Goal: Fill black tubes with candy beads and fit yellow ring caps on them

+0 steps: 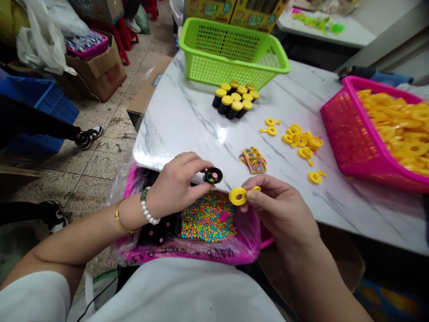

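Note:
My left hand grips a small black canister by its sides, its open mouth tilted toward me with some coloured bits inside. Between the thumb and fingers of my right hand is a yellow plastic ring lid with a short tab. The two pieces are apart. Below them, a pink basket lined with clear plastic holds many small coloured candy beads and, at its left, black containers. Just beyond my hands lies a small stack of printed cards.
Several black canisters with yellow caps stand by a green basket. Loose yellow ring lids lie on the marble-patterned table. A pink basket of yellow parts stands right. Another person's shoe shows on the floor.

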Tool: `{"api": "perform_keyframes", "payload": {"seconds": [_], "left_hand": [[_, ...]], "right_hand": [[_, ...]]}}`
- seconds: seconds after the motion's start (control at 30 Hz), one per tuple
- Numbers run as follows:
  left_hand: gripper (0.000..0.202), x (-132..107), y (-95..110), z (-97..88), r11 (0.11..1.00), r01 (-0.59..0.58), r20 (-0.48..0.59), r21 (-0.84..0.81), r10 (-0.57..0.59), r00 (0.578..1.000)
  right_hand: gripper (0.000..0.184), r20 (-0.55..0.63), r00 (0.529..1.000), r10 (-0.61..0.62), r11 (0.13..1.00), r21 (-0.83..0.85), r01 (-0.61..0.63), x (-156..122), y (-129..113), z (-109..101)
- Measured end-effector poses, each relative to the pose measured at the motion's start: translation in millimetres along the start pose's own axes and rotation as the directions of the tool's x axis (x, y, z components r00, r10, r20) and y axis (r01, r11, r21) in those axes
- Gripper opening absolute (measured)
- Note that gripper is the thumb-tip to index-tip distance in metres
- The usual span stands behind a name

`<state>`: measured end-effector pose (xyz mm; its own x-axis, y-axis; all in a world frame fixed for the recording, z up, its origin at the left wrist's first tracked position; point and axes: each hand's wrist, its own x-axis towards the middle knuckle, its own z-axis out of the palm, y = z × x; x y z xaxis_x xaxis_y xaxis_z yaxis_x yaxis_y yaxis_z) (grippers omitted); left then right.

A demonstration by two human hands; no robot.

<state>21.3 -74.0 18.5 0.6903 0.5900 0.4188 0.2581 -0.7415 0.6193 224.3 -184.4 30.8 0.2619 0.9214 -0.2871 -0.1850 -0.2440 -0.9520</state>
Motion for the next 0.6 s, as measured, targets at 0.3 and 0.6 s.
{"api": "perform_keyframes", "payload": {"seconds": [0.3, 0.6], "left_hand": [[0.013, 3.2, -17.9, 4.4, 0.989, 0.129, 0.144, 0.072, -0.139, 0.98], [0.022, 7.7, 1.2, -2.1, 0.825, 0.453, 0.306, -0.337, -0.359, 0.882]], "right_hand": [[0.036, 0.148, 0.983, 0.106, 0.994, -0.017, -0.104, 52.5, -2.9, 36.0], [0.039, 0.073, 0.988, 0.134, 0.991, -0.024, -0.133, 51.2, -3.6, 42.9]]}}
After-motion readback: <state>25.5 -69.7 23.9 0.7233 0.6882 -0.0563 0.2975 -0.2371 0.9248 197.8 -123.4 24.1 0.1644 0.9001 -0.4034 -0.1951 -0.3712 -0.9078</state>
